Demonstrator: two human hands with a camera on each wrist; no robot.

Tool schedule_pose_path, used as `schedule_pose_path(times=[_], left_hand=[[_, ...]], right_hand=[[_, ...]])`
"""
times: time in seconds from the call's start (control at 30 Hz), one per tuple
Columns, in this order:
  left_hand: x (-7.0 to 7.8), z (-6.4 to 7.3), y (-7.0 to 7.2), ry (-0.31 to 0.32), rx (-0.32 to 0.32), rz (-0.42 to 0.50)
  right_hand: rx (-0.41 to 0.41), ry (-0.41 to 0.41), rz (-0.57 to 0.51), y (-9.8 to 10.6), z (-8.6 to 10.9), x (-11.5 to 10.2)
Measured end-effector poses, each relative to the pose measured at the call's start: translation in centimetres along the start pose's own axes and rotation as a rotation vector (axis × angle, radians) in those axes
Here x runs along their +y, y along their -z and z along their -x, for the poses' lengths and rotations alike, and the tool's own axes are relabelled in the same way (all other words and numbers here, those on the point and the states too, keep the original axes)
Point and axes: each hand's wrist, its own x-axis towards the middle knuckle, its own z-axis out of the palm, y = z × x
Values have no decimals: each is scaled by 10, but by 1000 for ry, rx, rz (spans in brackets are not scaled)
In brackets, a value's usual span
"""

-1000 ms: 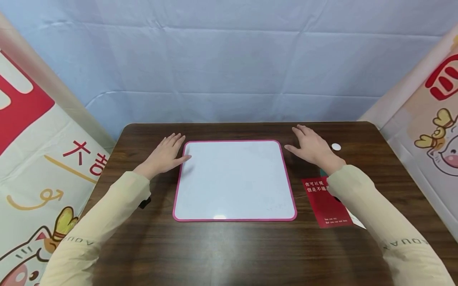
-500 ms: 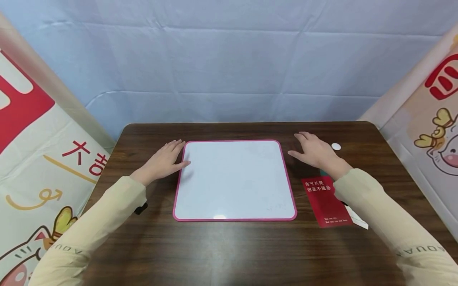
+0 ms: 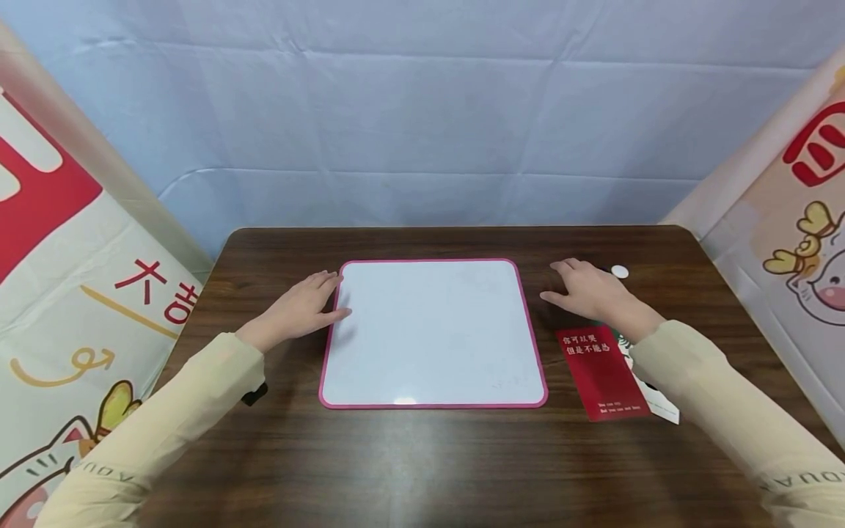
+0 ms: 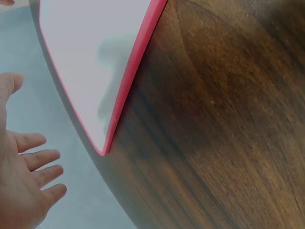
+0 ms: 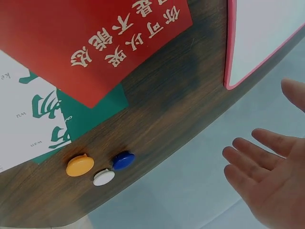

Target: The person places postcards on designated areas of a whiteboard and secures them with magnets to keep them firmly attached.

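Cream sleeves (image 3: pixel 188 403) with dark capital lettering (image 3: pixel 108 471) end above bare hands (image 3: pixel 295 309), a black piece (image 3: pixel 254 394) beneath the left cuff (image 3: pixel 249 359).

Whiteboard (image 4: pixel 88 52) partly outside wrist views

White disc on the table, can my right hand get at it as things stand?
Probably yes: the right hand looks empty, and the white disc lies nearby with nothing on top. The orange disc and blue disc sit close beside it, so picking may be fiddly.
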Motion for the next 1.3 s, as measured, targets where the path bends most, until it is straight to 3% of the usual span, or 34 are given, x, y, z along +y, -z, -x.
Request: schedule_pose_path(times=[0.4, 0.97, 1.3], left_hand=[[11, 14, -3, -64, 30, 24], [29, 36, -12, -107, 77, -19], [30, 44, -21, -50, 63, -1]], right_hand=[[2, 1, 2, -2, 15, 4], [-13, 0, -9, -7, 35, 5], [-10, 3, -35, -10, 45, 10]])
